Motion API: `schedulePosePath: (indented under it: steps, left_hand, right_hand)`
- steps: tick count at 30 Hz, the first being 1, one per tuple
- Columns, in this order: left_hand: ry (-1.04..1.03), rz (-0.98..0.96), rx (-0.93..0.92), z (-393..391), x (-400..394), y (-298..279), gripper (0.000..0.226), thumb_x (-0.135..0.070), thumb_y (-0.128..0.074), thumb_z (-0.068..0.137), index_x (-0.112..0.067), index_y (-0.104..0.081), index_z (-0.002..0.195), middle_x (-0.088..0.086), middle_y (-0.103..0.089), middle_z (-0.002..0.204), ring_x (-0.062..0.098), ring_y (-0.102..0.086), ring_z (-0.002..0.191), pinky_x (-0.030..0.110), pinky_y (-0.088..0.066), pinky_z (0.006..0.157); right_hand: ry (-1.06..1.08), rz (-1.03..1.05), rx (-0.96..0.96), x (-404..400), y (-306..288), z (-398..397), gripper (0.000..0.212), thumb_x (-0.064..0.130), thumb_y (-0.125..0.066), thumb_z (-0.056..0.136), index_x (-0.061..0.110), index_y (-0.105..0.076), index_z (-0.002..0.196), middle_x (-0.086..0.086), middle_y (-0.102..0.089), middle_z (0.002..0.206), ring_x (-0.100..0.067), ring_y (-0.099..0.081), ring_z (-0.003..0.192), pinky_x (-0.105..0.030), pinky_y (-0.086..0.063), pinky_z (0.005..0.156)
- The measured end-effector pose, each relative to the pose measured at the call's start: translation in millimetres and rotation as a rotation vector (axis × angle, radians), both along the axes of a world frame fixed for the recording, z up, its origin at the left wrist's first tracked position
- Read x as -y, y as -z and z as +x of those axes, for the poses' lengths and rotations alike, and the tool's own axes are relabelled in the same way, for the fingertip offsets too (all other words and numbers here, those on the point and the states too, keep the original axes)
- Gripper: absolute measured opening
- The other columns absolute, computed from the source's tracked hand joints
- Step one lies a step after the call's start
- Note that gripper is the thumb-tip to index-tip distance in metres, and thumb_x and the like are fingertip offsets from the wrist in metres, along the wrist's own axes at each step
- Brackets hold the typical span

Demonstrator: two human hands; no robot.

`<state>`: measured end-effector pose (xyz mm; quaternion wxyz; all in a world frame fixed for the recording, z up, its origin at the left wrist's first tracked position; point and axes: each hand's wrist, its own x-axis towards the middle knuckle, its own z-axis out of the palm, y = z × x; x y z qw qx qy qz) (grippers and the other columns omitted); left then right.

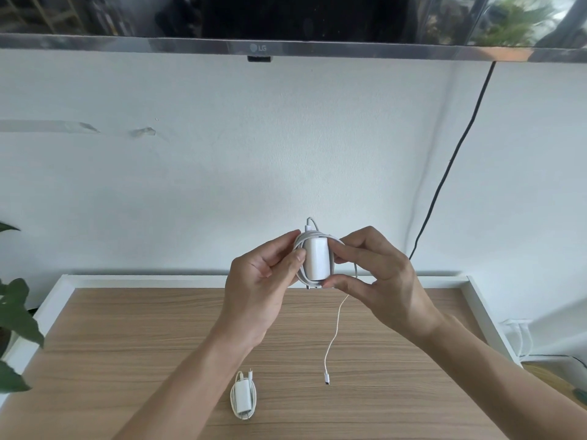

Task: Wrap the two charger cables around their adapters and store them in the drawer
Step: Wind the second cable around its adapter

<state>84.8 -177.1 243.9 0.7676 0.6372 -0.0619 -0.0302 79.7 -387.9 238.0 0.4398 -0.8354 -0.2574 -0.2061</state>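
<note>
Above the wooden tabletop (pixel 127 344), both hands, left hand (pixel 263 281) and right hand (pixel 378 274), are gripping the upright charger (pixel 316 258), its loose cable end (pixel 333 341) dangling below the right.

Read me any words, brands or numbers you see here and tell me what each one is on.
"LG": on the bottom edge of the television on the wall.
The held charger and the wrapped charger on the table show no print that can be read.
</note>
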Motion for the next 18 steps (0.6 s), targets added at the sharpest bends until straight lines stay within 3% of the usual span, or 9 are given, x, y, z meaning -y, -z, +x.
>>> schedulePosePath:
  steps: [6, 10, 15, 18]
  left_hand:
    - [0.042, 0.026, 0.027, 3, -6, -2, 0.034, -0.005, -0.061, 0.098, -0.007, -0.068, 0.131, 0.004, -0.078, 0.119, 0.020, -0.072, 0.116, 0.038, -0.061, 0.093]
    - [0.032, 0.110, 0.058, 6, -9, 3, 0.035, 0.001, -0.061, 0.098, -0.008, -0.067, 0.131, 0.001, -0.079, 0.117, 0.018, -0.074, 0.113, 0.040, -0.061, 0.094]
    - [0.035, 0.152, 0.113, 10, -13, 2, 0.036, -0.002, -0.062, 0.098, -0.023, -0.070, 0.126, -0.006, -0.078, 0.118, 0.014, -0.072, 0.117, 0.046, -0.057, 0.102]
    - [0.033, 0.148, 0.118, 11, -13, 1, 0.034, -0.006, -0.067, 0.096, -0.021, -0.071, 0.126, -0.004, -0.078, 0.118, 0.012, -0.071, 0.117, 0.043, -0.055, 0.104]
  right_hand:
    - [-0.005, -0.016, 0.036, -1, 1, 8, 0.054, 0.029, -0.085, 0.081, 0.005, -0.071, 0.127, -0.006, -0.062, 0.100, -0.025, -0.068, 0.093, -0.042, -0.055, 0.079]
    - [-0.027, -0.041, 0.006, 2, 8, 12, 0.053, 0.031, -0.082, 0.083, 0.004, -0.070, 0.128, -0.006, -0.062, 0.101, -0.029, -0.068, 0.091, -0.044, -0.055, 0.077]
    - [-0.039, -0.084, 0.007, -5, 9, 10, 0.050, 0.026, -0.080, 0.088, 0.004, -0.068, 0.131, -0.007, -0.059, 0.103, -0.023, -0.066, 0.094, -0.037, -0.054, 0.082]
    - [-0.021, -0.087, -0.023, -6, 9, 10, 0.047, 0.022, -0.079, 0.089, 0.007, -0.068, 0.132, -0.005, -0.057, 0.103, -0.005, -0.063, 0.099, -0.019, -0.050, 0.088]
